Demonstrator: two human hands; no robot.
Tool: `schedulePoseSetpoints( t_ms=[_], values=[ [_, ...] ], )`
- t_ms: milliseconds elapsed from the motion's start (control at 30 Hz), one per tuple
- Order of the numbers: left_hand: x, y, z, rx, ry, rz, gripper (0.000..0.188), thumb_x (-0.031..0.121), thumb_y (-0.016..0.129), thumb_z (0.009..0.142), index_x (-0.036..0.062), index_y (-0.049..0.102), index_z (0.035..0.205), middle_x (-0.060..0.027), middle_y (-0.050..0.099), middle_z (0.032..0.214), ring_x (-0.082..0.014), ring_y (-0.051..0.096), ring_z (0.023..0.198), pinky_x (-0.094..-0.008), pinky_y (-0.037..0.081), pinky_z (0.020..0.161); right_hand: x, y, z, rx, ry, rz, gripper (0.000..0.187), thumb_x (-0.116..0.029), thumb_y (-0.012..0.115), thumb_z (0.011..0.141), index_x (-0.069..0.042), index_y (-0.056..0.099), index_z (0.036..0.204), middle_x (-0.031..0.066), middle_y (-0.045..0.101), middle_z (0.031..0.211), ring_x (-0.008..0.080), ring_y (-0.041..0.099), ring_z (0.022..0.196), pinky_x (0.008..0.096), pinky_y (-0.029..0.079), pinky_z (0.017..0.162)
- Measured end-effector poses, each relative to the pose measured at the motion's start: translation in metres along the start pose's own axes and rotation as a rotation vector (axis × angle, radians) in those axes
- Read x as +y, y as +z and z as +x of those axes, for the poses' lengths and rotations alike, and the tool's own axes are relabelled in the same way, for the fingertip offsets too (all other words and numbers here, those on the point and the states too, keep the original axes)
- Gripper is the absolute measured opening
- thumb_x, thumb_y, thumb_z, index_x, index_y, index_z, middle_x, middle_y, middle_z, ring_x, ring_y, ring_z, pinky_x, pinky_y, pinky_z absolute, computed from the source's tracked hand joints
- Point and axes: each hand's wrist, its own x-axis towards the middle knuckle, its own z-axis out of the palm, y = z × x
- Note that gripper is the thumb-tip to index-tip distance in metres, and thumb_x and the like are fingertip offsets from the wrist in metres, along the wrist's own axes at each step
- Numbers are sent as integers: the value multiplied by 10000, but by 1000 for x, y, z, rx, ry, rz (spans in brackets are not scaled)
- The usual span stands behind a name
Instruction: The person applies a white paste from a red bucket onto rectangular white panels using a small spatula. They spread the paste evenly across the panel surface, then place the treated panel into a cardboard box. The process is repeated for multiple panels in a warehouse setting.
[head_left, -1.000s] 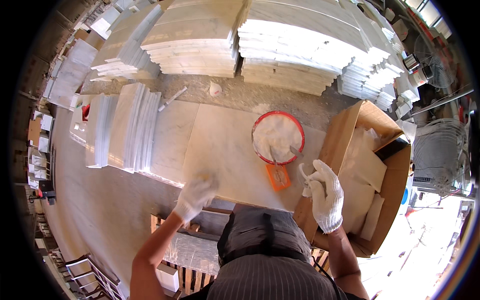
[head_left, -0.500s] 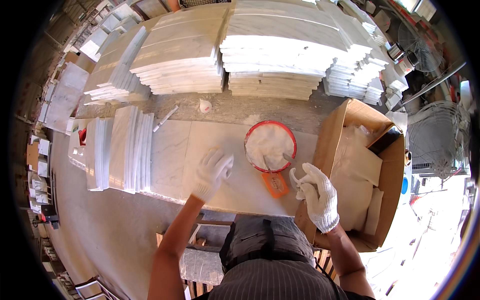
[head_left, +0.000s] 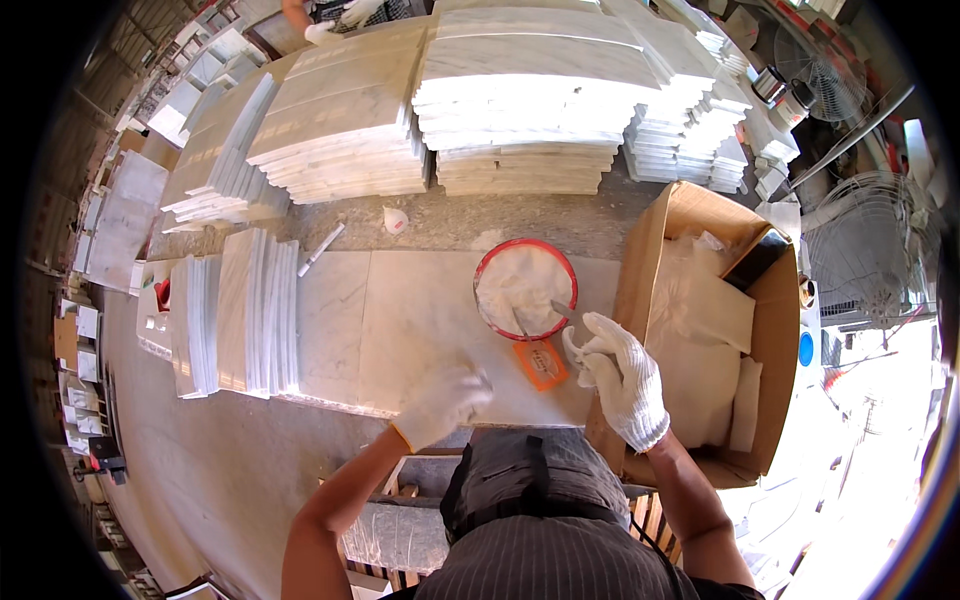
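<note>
My left hand (head_left: 445, 408), in a white knit glove, hovers low over the front edge of the pale stone slab (head_left: 405, 330); motion smears its fingers. Beside the open carton (head_left: 690, 215) is my right hand (head_left: 630, 390), gloved too, fingers bent together around a thin white piece I cannot make out. Between and beyond the hands stands a red-rimmed tub (head_left: 481, 275) of white powder or paste. Two narrow tools, one a grey blade (head_left: 562, 309), stick out of the tub. An orange card-like packet (head_left: 540, 364) lies against its near side.
Thin stone tiles (head_left: 245, 310) stand on edge at the left of the slab. A white marker-like stick (head_left: 321, 250) and a small white cup-shaped object (head_left: 396, 220) lie behind. Tall stone stacks (head_left: 530, 110) line the back; another person's gloved hand (head_left: 322, 33) shows there. A fan (head_left: 855, 245) stands right.
My left hand has dropped nearer to my body and slightly right. My right hand keeps its bent pose, almost in place. The view has shifted slightly, and the other person's gloved hands have come into sight.
</note>
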Motion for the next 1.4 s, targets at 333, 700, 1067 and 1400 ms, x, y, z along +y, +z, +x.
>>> schedulePoseSetpoints(
  t_ms=[333, 700, 1067, 1400],
  values=[
    [36, 31, 30, 26, 280, 531, 104, 99, 620, 761, 87, 610, 864, -36, 616, 977, -270, 561, 1001, -485, 412, 930, -5, -1, -4, -10, 10, -22, 378, -2, 583, 930, 32, 570, 1306, 102, 678, 941, 165, 650, 722, 296, 544, 718],
    [-7, -9, 16, 123, -249, 9, 152, 66, 585, 826, 81, 684, 941, -89, 634, 894, -267, 620, 868, -423, 511, 780, -11, -1, 2, -47, 57, -25, 383, -37, 583, 929, 22, 576, 1307, 105, 686, 957, 185, 670, 754, 297, 548, 755],
    [23, -71, -40, -246, -577, -171, 269, 70, 551, 905, 90, 681, 1141, -88, 702, 1016, -216, 660, 971, -366, 511, 882, 3, -2, 3, -11, -23, -64, 358, -17, 598, 918, 16, 589, 1275, 129, 682, 986, 200, 672, 750, 312, 552, 731],
    [24, -12, -33, -372, -70, 557, 245, 73, 589, 868, 159, 695, 1071, -103, 679, 1071, -283, 653, 1023, -364, 504, 937, -4, -2, 4, 16, -128, -130, 388, 68, 523, 919, 59, 540, 1307, 116, 659, 921, 153, 632, 625, 289, 531, 654]
  ],
)
